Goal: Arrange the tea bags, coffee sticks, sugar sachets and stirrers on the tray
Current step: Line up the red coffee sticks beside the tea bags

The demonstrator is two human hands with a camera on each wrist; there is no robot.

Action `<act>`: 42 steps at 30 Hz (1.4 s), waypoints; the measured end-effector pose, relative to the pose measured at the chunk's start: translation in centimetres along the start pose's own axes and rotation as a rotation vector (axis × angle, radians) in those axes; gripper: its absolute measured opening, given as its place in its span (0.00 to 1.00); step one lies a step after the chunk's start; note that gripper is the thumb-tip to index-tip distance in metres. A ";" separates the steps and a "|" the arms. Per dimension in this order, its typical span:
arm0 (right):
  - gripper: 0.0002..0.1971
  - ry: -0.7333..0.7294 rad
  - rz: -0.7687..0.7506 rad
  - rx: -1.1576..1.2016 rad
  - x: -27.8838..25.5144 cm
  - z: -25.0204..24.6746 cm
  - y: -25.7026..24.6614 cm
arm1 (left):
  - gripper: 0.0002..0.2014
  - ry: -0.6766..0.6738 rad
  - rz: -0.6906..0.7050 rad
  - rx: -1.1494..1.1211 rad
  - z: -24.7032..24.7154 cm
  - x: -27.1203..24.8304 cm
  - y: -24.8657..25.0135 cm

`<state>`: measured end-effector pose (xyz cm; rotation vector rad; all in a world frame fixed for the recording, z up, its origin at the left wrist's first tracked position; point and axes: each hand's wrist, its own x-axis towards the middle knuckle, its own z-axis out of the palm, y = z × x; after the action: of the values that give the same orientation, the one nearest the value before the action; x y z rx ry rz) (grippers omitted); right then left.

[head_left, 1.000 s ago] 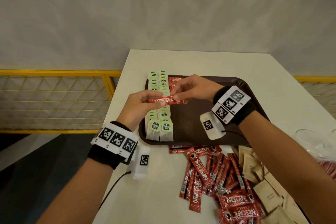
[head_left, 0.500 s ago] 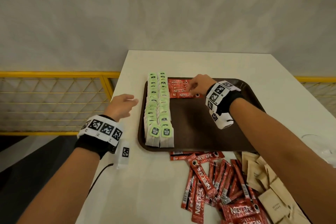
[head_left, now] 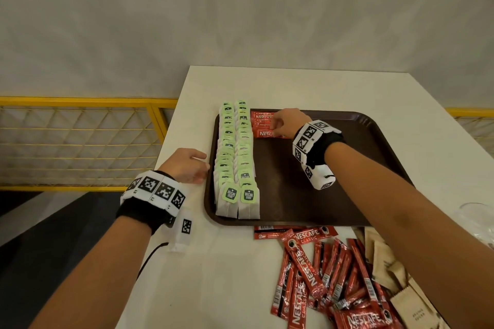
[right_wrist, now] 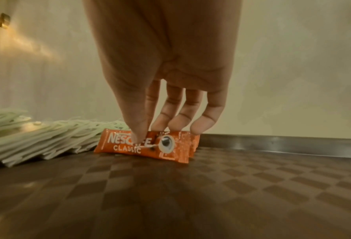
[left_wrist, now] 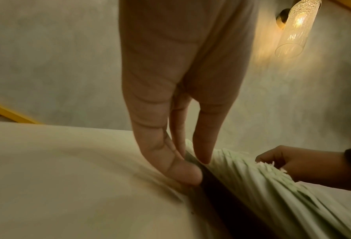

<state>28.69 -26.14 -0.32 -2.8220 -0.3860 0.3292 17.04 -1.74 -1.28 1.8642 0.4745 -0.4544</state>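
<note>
White table (head_left: 267,88): tray (head_left: 347,168), coffee sticks (head_left: 304,267), sugar sachets (head_left: 382,256).

Before me: white table (head_left: 294,88); grey wall (head_left: 240,21) behind it; yellow mesh railing (head_left: 80,139) on my left; lit glass wall lamp (left_wrist: 293,27).

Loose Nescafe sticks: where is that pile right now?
Head view, lower right: the loose Nescafe sticks lie on the white table off the tray's near edge, left of the brown sachets.
</note>
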 end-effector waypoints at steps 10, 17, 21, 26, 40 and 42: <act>0.06 0.034 -0.073 -0.057 0.3 0.8 -0.2 | 0.17 0.011 -0.004 -0.027 0.2 0.1 -0.2; 0.08 0.090 -0.077 -0.004 -0.9 0.4 -0.1 | 0.17 0.192 0.188 0.149 0.3 -1.7 1.2; 0.09 0.176 -0.106 0.104 -4.1 -1.1 -0.7 | 0.14 0.230 0.486 0.233 2.1 -6.2 2.6; 0.11 0.071 -0.083 0.231 -12.7 -3.4 -1.3 | 0.17 -0.101 0.589 0.466 6.7 -12.8 1.7; 0.11 -0.245 0.248 -0.102 -28.8 2.8 -2.4 | 0.30 -0.212 0.326 0.931 14.6 -15.1 -1.8; 0.12 -0.255 0.256 -0.084 -28.4 3.6 -2.7 | 0.28 -0.194 0.334 0.970 15.3 -15.2 -1.7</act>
<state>0.47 -31.06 2.35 -2.9220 -0.0872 0.7472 2.02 -17.20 0.42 2.7172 -0.2627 -0.6980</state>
